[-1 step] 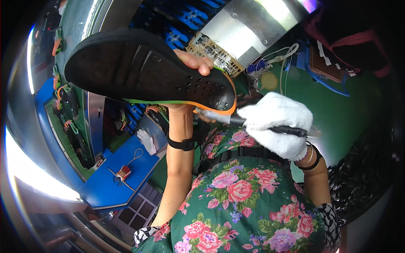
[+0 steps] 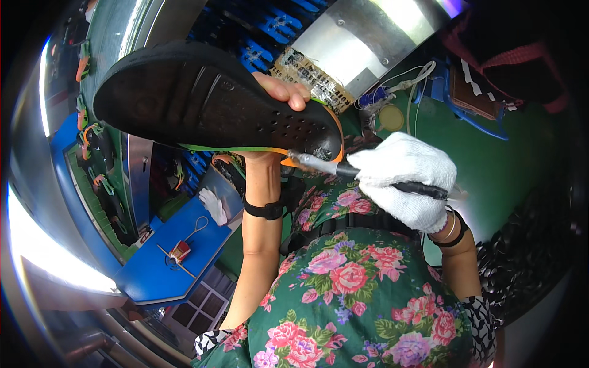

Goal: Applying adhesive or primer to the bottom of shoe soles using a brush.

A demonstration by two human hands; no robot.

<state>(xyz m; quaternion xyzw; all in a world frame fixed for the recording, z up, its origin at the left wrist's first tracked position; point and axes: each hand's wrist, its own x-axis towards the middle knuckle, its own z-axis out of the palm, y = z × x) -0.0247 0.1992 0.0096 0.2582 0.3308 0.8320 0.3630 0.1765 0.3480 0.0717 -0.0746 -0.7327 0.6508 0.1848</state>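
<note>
A black shoe (image 2: 184, 104) is held up with its bottom facing me. Small holes dot its heel, and green and orange trim runs along its edge. My bare left hand (image 2: 283, 92) grips it from behind; its fingertips curl over the far edge near the heel, and the rest is hidden behind the shoe. In a white knit glove, my right hand (image 2: 402, 184) is closed around the black handle of a slim brush (image 2: 319, 164) with a greyish neck. The brush's tip meets the orange trim on the near edge of the heel.
At the lower left, a blue table (image 2: 165, 288) carries a small red spool-like item (image 2: 179, 251) and a white glove (image 2: 213, 205). Shoes with orange and green parts (image 2: 101, 181) line the left side. A metal panel (image 2: 368, 37) stands ahead, beside a white cable (image 2: 423, 73).
The brush tip has shifted slightly up and left, from just below the orange trim onto it. My left hand and the shoe have stayed nearly still.
</note>
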